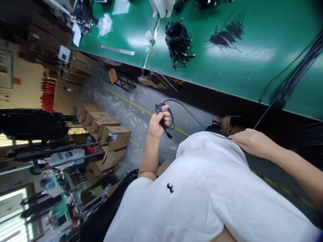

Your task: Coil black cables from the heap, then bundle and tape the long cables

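Note:
My left hand (159,121), out in front over the floor, is closed round a coiled black cable (172,117), with a plug end hanging below the fingers. From this coil a single strand runs right, toward my white shirt. Close to the shirt, my right hand (248,143) pinches the cable, its fingertips partly hidden. Another stretch of black cable rises from behind the right hand to a long bundle of black cables (284,92) hanging over the table edge. Whether both stretches are the same cable, I cannot tell.
On the green table (202,72) lie a tied coil of black cables (178,38), a pile of short black ties (227,34) and a metal ruler (114,49). A stool (118,79) and cardboard boxes (111,137) stand on the floor. A person (65,158) is at the far left.

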